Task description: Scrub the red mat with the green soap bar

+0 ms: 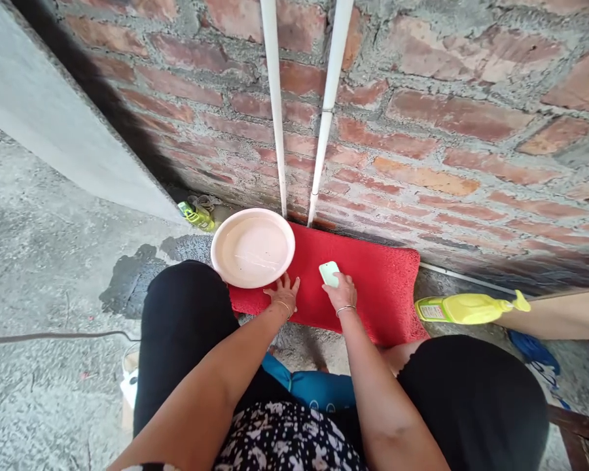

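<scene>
A red mat [373, 268] with a rough, looped edge lies in front of my knees. On it my right hand [343, 292] is closed around a pale mint-green block [329, 273], a soap bar or brush back; its underside is hidden. My left hand [283, 297] rests with fingers spread on the mat, close to the front rim of a pale pink basin [218, 256]. Water fills part of the basin, which stands on the mat's left end.
A yellow pump bottle [464, 309] stands right of the mat, and a yellow-green bottle [196, 216] is behind the basin. White pipes [319, 157] run down the brick wall [412, 124]. Wet patches [132, 278] darken the concrete. A cable [59, 337] reaches my left knee.
</scene>
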{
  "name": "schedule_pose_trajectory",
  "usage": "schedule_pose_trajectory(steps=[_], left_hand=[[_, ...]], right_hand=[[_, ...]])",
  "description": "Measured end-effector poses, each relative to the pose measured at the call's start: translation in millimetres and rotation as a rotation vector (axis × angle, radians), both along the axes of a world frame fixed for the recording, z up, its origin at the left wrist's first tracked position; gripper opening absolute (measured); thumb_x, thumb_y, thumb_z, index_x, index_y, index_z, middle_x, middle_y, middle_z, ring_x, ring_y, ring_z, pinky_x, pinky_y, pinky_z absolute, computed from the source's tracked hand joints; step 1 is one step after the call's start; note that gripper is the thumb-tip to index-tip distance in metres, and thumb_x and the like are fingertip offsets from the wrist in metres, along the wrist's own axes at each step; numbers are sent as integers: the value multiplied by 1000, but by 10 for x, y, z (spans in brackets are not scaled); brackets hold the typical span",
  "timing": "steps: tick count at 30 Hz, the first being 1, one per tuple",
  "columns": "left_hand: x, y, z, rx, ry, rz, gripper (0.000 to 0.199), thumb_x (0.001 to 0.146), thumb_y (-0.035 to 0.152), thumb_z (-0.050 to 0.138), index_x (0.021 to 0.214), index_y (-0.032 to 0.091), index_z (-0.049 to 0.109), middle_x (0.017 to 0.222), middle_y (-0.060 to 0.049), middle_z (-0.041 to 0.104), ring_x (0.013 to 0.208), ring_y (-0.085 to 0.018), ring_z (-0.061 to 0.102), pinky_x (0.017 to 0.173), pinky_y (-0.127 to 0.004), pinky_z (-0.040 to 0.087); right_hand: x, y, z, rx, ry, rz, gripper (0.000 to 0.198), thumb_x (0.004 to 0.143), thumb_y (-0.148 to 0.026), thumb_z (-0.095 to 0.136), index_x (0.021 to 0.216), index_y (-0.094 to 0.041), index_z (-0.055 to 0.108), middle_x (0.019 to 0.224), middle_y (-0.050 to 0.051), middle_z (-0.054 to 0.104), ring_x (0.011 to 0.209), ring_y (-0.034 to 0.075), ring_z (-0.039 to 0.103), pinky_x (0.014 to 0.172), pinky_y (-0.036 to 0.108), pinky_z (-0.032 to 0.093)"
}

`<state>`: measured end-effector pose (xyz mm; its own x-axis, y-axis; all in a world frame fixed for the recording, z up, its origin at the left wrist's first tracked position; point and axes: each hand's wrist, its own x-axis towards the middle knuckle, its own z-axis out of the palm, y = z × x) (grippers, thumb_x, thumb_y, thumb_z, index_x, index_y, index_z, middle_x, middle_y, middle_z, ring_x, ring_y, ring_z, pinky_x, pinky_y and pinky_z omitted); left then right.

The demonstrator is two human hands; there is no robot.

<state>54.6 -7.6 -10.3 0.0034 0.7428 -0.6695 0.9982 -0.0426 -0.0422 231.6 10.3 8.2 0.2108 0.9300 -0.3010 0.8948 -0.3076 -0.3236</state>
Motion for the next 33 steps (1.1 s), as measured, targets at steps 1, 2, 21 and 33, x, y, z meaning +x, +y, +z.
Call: schedule_pose_trajectory(steps=[1,2,21,33], left_hand=[[2,-2,2,2,-7,1,114,60,44,76,146,37,2,155,-14,-6,136,-47,4,84,-75,33],[3,-4,6,5,-12,1,114,60,44,76,146,37,2,155,-14,-6,136,-47,5,84,-75,33],[-7,-44,50,46,-27,-36,108,62,44,74,147,36,7,155,-11,4,135,-47,6,84,-74,35],[-259,-235,258,145,-114,112,69,78,35,59,142,31,31,152,-12,20,134,-34,24,98,-55,35]], right_hand=[[80,5,-10,-1,13,-64,51,70,-44,67,118,-31,56,109,4,52,93,19,55,78,29,39],[154,8,-14,0,25,-130,52,70,-45,67,118,-30,56,109,5,53,93,20,55,77,29,40],[-402,46,-57,51,25,175,45,71,-41,67,113,-28,59,106,5,52,91,19,53,78,29,39],[-410,-90,111,57,15,148,48,71,-41,67,115,-26,58,106,7,52,93,21,54,80,30,39]])
